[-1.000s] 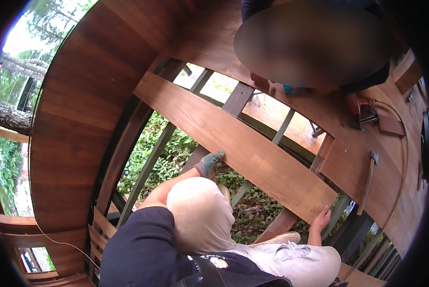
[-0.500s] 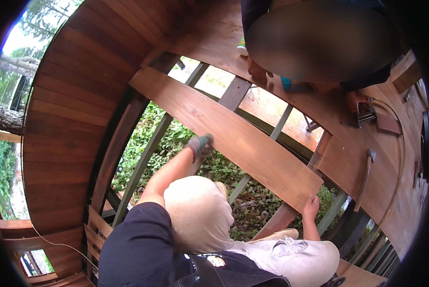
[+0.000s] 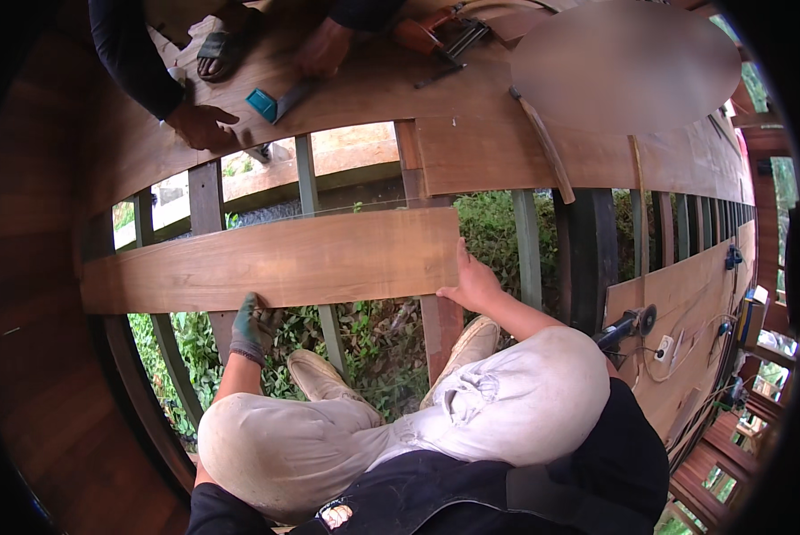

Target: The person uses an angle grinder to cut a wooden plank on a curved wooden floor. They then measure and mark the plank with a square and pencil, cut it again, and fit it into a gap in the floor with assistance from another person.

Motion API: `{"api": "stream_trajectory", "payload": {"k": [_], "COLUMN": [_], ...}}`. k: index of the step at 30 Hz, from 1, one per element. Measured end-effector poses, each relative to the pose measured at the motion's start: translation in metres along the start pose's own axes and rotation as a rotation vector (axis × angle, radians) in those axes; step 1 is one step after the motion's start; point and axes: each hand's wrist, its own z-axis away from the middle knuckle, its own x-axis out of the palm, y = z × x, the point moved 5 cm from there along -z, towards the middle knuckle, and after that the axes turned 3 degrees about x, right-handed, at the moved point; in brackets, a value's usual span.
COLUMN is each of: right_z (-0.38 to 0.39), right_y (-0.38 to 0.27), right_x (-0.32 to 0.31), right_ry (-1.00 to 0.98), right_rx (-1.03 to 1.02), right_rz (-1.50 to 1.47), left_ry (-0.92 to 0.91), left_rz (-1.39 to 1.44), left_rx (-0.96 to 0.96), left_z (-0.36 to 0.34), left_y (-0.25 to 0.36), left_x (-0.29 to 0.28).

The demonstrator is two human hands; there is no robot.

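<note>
The wooden board [image 3: 275,259] lies flat across the joists [image 3: 330,334], lengthwise from the wall side at left to a squared end at right, apart from the far decking [image 3: 471,160] along most of its length; the left hand [image 3: 253,330], in a grey-green glove, is at the near edge of the board, fingertips against it, and whether it pinches the edge cannot be told; the right hand [image 3: 473,283], bare, is at the near right corner, thumb at the near edge and a finger up along the end, the two spread apart; below the board, both shoes [image 3: 333,383] of the seated person show over green plants [image 3: 386,343]; beyond it, on the far decking, a co-worker's one hand [image 3: 205,125] is held low with fingers extended, the other [image 3: 324,52] near a teal-ended tool [image 3: 262,104]; farther right lie an orange nail gun [image 3: 418,37] and a wooden-handled hammer [image 3: 547,147], the latter's handle reaching past the decking edge; at near right, an angle grinder [image 3: 623,331] lies beside a white socket [image 3: 664,348] on a panel [image 3: 694,299].
</note>
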Motion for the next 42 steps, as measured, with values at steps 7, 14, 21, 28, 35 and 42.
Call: {"api": "stream_trajectory", "payload": {"k": [7,14,21,28,35,42], "right_z": [-0.001,-0.023,-0.029,-0.03,-0.046,-0.058], "right_y": [0.0,-0.004,-0.003,-0.035,-0.051,-0.061], "right_x": [-0.003,0.02,0.021,0.022,0.021,0.009], "right_ry": [0.097,0.015,0.047,0.075,-0.043,-0.091], "right_rx": [-0.153,-0.198,-0.265,-0.261,-0.216,-0.269], "right_rz": [0.025,0.119,0.08,0.023,0.155,0.196], "left_ry": [-0.124,-0.026,-0.052,-0.24,-0.162,-0.107], "left_rz": [-0.119,0.032,-0.025,0.079,0.051,-0.105], "left_rx": [0.152,0.11,0.048,0.161,0.005,0.055], "left_z": [-0.009,-0.037,-0.013,-0.01,-0.03,-0.053], "left_y": [-0.02,-0.008,-0.026,-0.003,-0.007,0.008], "left_x": [-0.009,-0.014,0.017,0.003,0.016,0.021]}}
